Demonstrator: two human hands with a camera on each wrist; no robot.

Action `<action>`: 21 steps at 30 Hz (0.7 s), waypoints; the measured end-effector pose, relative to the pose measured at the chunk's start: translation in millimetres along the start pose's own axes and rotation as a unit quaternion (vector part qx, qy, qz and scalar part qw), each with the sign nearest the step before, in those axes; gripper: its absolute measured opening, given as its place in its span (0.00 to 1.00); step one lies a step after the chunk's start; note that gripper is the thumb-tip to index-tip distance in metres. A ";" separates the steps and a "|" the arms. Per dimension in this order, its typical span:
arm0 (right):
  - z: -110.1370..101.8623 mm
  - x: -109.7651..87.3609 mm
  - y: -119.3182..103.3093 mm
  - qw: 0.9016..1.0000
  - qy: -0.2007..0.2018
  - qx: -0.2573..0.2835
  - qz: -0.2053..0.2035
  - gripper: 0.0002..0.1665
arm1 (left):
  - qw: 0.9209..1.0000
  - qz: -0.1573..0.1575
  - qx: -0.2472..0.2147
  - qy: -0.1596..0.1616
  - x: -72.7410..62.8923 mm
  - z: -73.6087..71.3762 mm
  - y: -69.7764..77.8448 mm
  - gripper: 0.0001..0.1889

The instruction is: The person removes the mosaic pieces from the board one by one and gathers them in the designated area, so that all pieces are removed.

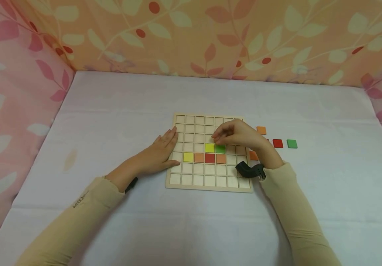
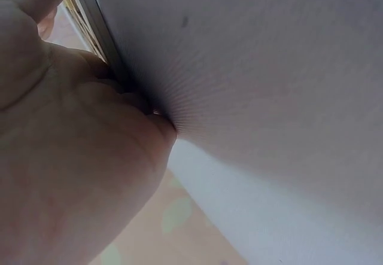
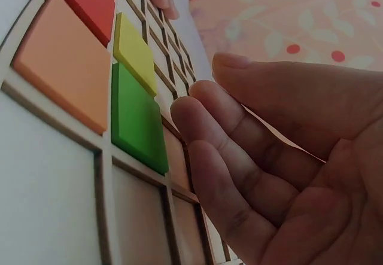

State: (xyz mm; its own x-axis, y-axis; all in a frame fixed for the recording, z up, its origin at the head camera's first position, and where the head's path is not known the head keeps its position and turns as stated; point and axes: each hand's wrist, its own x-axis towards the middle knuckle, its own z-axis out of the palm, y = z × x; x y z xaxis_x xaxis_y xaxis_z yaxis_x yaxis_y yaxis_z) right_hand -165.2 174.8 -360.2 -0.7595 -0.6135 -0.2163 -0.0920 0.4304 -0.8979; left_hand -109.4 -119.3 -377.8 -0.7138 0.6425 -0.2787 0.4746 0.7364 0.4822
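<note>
A square wooden grid board (image 1: 209, 190) lies on the table. One of its rows holds a yellow tile (image 1: 188, 157), an orange tile (image 1: 199, 157), a red tile (image 1: 210, 158) and another orange tile (image 1: 221, 159). In the row above, a second yellow tile (image 1: 210, 147) sits beside a green tile (image 3: 139, 120). My left hand (image 1: 157, 155) rests along the board's left edge, fingers extended. Just above the green tile hovers my right hand (image 1: 239, 133), its fingers loosely bent. The right wrist view shows no tile between its thumb and fingertips.
Right of the board lie loose tiles: an orange one (image 1: 261, 130), a red one (image 1: 278, 143), a green one (image 1: 292, 143) and another orange one (image 1: 253, 155) partly behind my right wrist. White cloth (image 1: 128, 99) covers the table. Floral fabric (image 1: 191, 37) stands behind it and at both sides.
</note>
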 end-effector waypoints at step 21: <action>3.3 5.5 5.4 0.999 -0.013 -0.023 -0.021 0.07 | 1.000 0.001 -0.004 0.000 -0.4 -0.2 -2.4 0.46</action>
State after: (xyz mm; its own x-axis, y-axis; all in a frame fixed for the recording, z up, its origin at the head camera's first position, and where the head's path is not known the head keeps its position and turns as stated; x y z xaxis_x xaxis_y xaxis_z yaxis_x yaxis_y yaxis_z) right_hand -167.7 171.6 -367.5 -0.7372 -0.6488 -0.1885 -0.1538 0.4329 -0.8882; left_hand -110.4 -121.4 -378.7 -0.7130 0.6438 -0.2779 0.4712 0.7333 0.4901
